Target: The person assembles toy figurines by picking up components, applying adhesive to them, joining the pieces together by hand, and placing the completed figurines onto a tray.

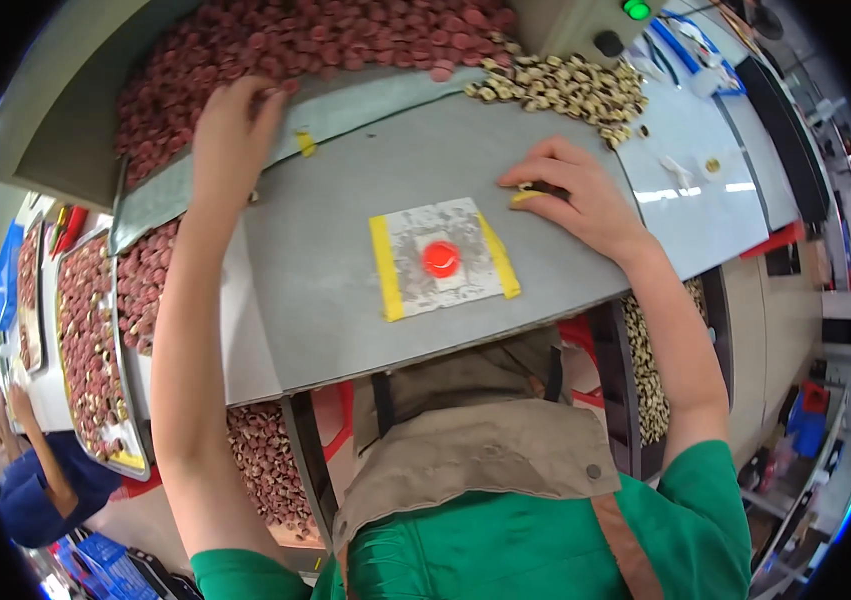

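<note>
My left hand [233, 125] reaches to the front of a heap of small dull-red round caps [345, 35]. Its thumb and forefinger close on a red cap [290, 87] at the heap's edge. Over the grey worktop my right hand [580, 195] is bent in a pinch. Something yellow shows at its thumb tip, and what lies between its fingers is too small to make out. Between my hands a worn white square plate [423, 222] is taped down with yellow strips, and a bright red disc [440, 259] lies at its middle.
Cream-and-dark small round parts [575, 88] lie heaped at the back right, below a machine with a green light [636, 9]. Trays of red parts [90, 340] stand at left, near a co-worker in blue [45, 490]. Open drawers [270, 465] of parts sit below the worktop [325, 300].
</note>
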`<control>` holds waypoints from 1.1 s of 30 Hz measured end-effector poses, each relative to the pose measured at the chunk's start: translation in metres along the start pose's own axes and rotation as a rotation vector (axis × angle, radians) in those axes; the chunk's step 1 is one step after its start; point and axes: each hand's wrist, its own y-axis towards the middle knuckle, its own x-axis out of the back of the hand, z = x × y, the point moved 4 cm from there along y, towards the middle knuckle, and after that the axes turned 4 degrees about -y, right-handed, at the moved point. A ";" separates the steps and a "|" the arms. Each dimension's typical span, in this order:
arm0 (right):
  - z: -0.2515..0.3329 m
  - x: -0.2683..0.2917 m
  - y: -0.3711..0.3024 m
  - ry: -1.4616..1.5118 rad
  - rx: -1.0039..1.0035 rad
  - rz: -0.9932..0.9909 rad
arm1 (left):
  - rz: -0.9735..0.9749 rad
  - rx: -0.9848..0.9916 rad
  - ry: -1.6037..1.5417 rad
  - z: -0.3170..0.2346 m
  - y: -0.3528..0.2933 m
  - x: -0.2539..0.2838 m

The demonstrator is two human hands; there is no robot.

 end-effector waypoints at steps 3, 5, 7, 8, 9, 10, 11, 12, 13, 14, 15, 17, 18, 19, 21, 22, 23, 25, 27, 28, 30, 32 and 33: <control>-0.005 0.001 -0.006 -0.038 0.059 0.009 | 0.071 0.309 -0.582 -0.035 -0.031 0.009; -0.006 0.001 -0.010 -0.047 0.067 0.013 | 0.131 0.506 -0.896 -0.054 -0.058 0.009; -0.005 0.004 -0.013 -0.052 0.050 -0.018 | 0.144 0.632 -1.075 -0.077 -0.084 0.009; -0.003 0.003 -0.012 -0.051 0.053 -0.013 | 0.153 0.674 -1.248 -0.079 -0.098 0.008; -0.002 0.003 -0.011 -0.021 0.024 0.004 | 0.150 0.677 -1.249 -0.082 -0.106 0.010; -0.003 0.003 -0.011 0.006 -0.008 0.021 | 0.121 0.736 -1.409 -0.085 -0.113 0.009; -0.002 0.003 -0.012 0.002 -0.010 0.023 | 0.092 0.793 -1.570 -0.089 -0.119 0.007; -0.003 0.003 -0.013 0.028 -0.043 0.026 | 0.095 0.793 -1.575 -0.092 -0.125 0.005; -0.003 0.002 -0.013 0.057 -0.069 0.032 | 0.070 0.796 -1.586 -0.095 -0.130 0.005; 0.000 0.002 -0.013 0.055 -0.067 0.037 | 0.045 0.799 -1.596 -0.097 -0.133 0.004; 0.003 0.004 -0.015 0.055 -0.112 0.011 | 0.040 0.801 -1.598 -0.100 -0.135 0.003; 0.004 0.004 -0.016 0.054 -0.153 -0.009 | 0.045 0.796 -1.665 -0.106 -0.138 0.002; 0.003 0.005 -0.017 0.067 -0.159 -0.030 | 0.051 0.793 -1.684 -0.108 -0.139 0.000; 0.002 0.006 -0.018 0.080 -0.166 -0.053 | 0.046 0.797 -1.683 -0.109 -0.141 -0.002; 0.007 0.007 -0.015 -0.030 -0.077 -0.032 | 0.071 0.809 -1.843 -0.113 -0.143 -0.007; 0.012 0.007 -0.011 -0.141 0.016 -0.016 | 0.064 0.784 -1.856 -0.113 -0.145 -0.009; 0.016 0.007 -0.010 -0.137 0.024 -0.010 | 0.052 0.788 -1.853 -0.112 -0.145 -0.011; 0.028 0.006 -0.009 -0.239 0.016 -0.036 | 0.055 0.834 -2.043 -0.111 -0.146 -0.016; 0.037 0.005 -0.009 -0.283 0.001 -0.026 | 0.060 0.843 -2.018 -0.110 -0.150 -0.019; 0.038 0.004 -0.009 -0.338 -0.029 -0.022 | 0.085 0.849 -2.003 -0.110 -0.152 -0.020; 0.041 -0.001 -0.008 -0.329 -0.019 -0.044 | 0.077 0.833 -2.049 -0.108 -0.154 -0.017; 0.042 -0.002 -0.007 -0.327 -0.010 -0.064 | 0.071 0.814 -2.103 -0.108 -0.156 -0.017; 0.041 -0.003 -0.008 -0.360 -0.018 -0.043 | 0.084 0.819 -2.089 -0.107 -0.157 -0.017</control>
